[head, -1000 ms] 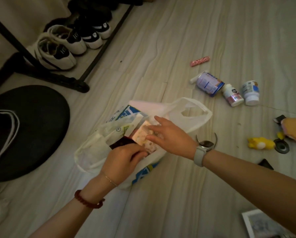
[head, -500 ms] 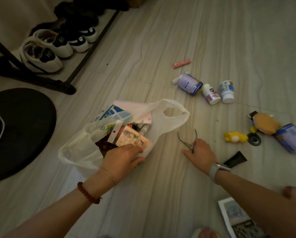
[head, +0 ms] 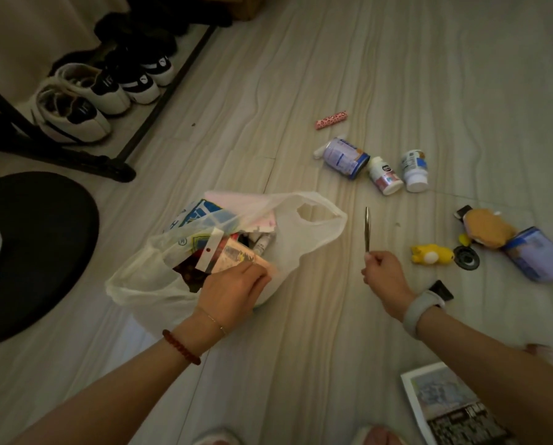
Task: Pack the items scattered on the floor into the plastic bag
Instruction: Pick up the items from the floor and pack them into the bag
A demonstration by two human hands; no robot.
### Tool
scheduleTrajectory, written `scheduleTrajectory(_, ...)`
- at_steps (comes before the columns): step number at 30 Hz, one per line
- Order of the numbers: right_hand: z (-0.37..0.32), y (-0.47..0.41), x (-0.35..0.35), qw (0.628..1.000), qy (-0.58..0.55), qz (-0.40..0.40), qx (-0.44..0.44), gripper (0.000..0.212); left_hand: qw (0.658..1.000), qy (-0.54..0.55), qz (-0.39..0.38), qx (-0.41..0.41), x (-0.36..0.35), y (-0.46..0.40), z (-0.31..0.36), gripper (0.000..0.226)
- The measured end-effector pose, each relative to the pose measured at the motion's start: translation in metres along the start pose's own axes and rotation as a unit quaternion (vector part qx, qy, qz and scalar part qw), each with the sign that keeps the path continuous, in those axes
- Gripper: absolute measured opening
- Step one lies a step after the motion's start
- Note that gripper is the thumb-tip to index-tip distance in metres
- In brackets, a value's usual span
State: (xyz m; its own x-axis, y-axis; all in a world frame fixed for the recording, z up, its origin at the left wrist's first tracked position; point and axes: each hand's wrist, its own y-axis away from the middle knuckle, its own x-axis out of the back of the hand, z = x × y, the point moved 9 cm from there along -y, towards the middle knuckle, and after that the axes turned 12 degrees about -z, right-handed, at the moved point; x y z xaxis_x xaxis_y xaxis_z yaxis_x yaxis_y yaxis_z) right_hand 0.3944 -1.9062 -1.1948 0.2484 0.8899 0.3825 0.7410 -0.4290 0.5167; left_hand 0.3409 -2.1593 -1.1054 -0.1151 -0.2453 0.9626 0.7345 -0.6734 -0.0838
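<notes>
A translucent white plastic bag point(head: 304, 232) lies open on the floor with cards, packets and small tubes inside. My left hand point(head: 233, 292) grips the bag's near rim. My right hand point(head: 382, 273) pinches a thin metal clip point(head: 367, 228) by its lower end and holds it upright, just right of the bag. Scattered on the floor to the right are a pink spotted tube point(head: 331, 119), a blue can point(head: 345, 158), two white pill bottles point(head: 384, 175), a yellow toy point(head: 430, 254), a brown round plush point(head: 488, 228), a second blue can point(head: 539, 253) and a small black packet point(head: 442, 290).
A black rack point(head: 108, 162) with several shoes point(head: 73, 115) stands at the upper left. A black round seat point(head: 34, 248) fills the left edge. A printed booklet point(head: 445, 409) lies at the lower right beneath my forearm. A round black disc point(head: 466, 258) sits beside the yellow toy.
My right hand left the bag, reached right to the metal clip on the floor, and has lifted it upright. My left hand kept hold of the bag's rim.
</notes>
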Motion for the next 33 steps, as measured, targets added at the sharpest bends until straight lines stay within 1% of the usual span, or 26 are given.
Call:
scheduleTrajectory(1,-0.021,0.004,0.001,0.999,0.005,0.014,0.043,0.011,1.0,-0.001,0.003,-0.005,-0.002,-0.005,0.002,0.046)
scheduleTrajectory(3,-0.067,0.015,-0.009,0.988,0.044,0.003,0.145,0.016,1.0,0.008,0.015,-0.022,-0.002,-0.012,0.008,0.041)
scheduleTrajectory(5,-0.107,0.027,-0.035,0.964,0.117,-0.049,0.235,0.016,0.998,0.026,0.04,-0.05,0.004,-0.01,0.013,0.04)
scheduleTrajectory(6,-0.12,0.032,-0.053,0.946,0.17,-0.085,0.263,0.015,0.996,0.032,0.054,-0.065,0.008,-0.006,0.015,0.035)
scheduleTrajectory(8,-0.125,0.034,-0.088,0.905,0.282,-0.15,0.279,0.015,0.993,0.038,0.065,-0.086,0.013,0.004,0.011,0.025)
scheduleTrajectory(9,-0.123,0.034,-0.103,0.884,0.333,-0.173,0.279,0.016,0.993,0.035,0.065,-0.095,0.014,0.011,0.008,0.024)
scheduleTrajectory(10,-0.121,0.035,-0.115,0.867,0.37,-0.189,0.276,0.016,0.993,0.024,0.06,-0.103,0.015,0.018,0.004,0.026)
scheduleTrajectory(12,-0.116,0.033,-0.132,0.85,0.408,-0.202,0.266,0.016,0.992,-0.007,0.048,-0.113,0.014,0.03,-0.006,0.036)
scheduleTrajectory(14,-0.113,0.03,-0.143,0.848,0.41,-0.21,0.261,0.017,0.994,-0.031,0.041,-0.098,0.011,0.037,-0.017,0.045)
scheduleTrajectory(16,-0.111,0.026,-0.15,0.858,0.384,-0.227,0.256,0.018,0.997,-0.049,0.031,-0.058,0.007,0.036,-0.029,0.049)
scheduleTrajectory(19,-0.111,0.027,-0.157,0.867,0.34,-0.255,0.26,0.027,0.998,-0.048,0.032,-0.006,0.004,0.031,-0.043,0.049)
scheduleTrajectory(21,-0.114,0.033,-0.153,0.884,0.279,-0.264,0.266,0.034,0.999,-0.027,0.033,0.014,0.004,0.028,-0.047,0.046)
scheduleTrajectory(23,-0.12,0.04,-0.138,0.895,0.234,-0.235,0.3,0.039,0.999,-0.009,0.042,0.021,0.006,0.024,-0.044,0.037)
scheduleTrajectory(25,-0.123,0.046,-0.114,0.893,0.241,-0.165,0.343,0.039,0.998,0.008,0.062,0.011,0.012,0.017,-0.034,0.025)
scheduleTrajectory(27,-0.119,0.048,-0.081,0.894,0.25,-0.094,0.36,0.035,0.996,0.029,0.081,-0.01,0.019,0.002,-0.015,0.021)
scheduleTrajectory(30,-0.101,0.042,-0.023,0.914,0.234,-0.006,0.331,0.022,0.992,0.052,0.098,-0.061,0.022,-0.029,0.023,0.015)
scheduleTrajectory(32,-0.08,0.035,0.018,0.927,0.239,0.048,0.287,0.014,0.99,0.069,0.083,-0.094,0.018,-0.054,0.053,0.014)
scheduleTrajectory(33,-0.065,0.031,0.038,0.935,0.243,0.072,0.25,0.013,0.988,0.077,0.071,-0.114,0.013,-0.068,0.069,0.015)
